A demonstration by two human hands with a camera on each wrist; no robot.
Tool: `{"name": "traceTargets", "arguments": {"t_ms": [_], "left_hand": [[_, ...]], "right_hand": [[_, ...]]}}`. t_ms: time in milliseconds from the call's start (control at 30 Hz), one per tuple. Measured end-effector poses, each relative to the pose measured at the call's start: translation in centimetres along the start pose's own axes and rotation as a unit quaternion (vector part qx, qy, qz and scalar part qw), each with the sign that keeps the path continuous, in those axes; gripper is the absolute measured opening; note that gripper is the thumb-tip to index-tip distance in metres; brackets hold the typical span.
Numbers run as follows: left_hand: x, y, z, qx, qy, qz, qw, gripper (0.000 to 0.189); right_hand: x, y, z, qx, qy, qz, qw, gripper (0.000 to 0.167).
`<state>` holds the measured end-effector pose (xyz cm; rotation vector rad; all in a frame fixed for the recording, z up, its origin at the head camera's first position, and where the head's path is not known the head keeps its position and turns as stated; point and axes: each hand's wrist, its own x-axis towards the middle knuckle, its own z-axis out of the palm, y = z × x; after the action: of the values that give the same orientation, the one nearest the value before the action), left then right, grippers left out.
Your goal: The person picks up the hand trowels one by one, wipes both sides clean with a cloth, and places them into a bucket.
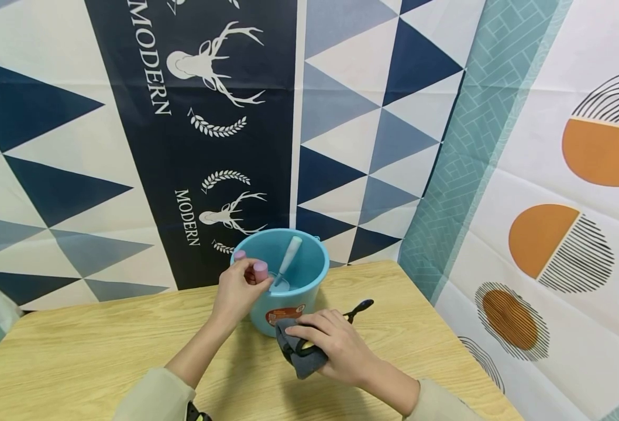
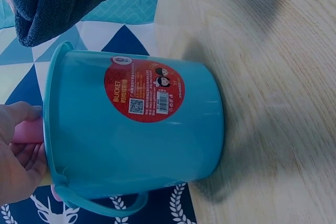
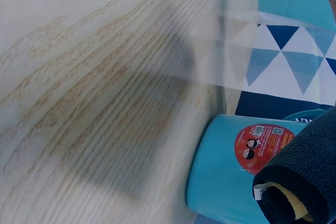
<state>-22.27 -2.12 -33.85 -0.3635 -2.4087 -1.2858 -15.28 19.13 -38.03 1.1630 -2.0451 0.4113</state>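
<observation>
My left hand (image 1: 242,290) is at the rim of a light-blue bucket (image 2: 131,124). Its thumb and fingers pinch a pink cylindrical handle (image 1: 260,271); a second pink end (image 1: 239,255) shows just beyond the knuckles. Whatever lies below these ends is hidden by the hand and bucket wall. Inside the bucket leans a tool with a pale mint handle (image 1: 291,252). In front of the bucket, my right hand (image 1: 341,346) grips a folded dark grey cloth (image 3: 304,166) with a yellow inner side. A black handle (image 1: 363,306) sticks out past that hand's knuckles.
The bucket stands upright on a wood-grain table (image 1: 104,351), near its back edge. Behind it hangs a patterned fabric wall (image 1: 336,117), with another printed sheet (image 1: 541,234) along the right side. The bucket's own handle (image 2: 105,208) hangs down its side.
</observation>
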Motion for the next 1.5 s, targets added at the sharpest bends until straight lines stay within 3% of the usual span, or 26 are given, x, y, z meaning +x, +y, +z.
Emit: {"name": "traceTargets", "arguments": {"t_ms": [900,1500], "left_hand": [[-0.22,-0.08,0.15,0.023,-0.014,0.003,0.9996,0.032],[-0.23,0.06,0.19,0.028,-0.028,-0.004,0.9992,0.034]], "right_hand": [[-0.16,-0.31,-0.18,0.010,-0.003,0.002,0.9999,0.041],[-0.49,0.06,-0.20,-0.014,-0.026,0.003,0.9996,0.048]]}}
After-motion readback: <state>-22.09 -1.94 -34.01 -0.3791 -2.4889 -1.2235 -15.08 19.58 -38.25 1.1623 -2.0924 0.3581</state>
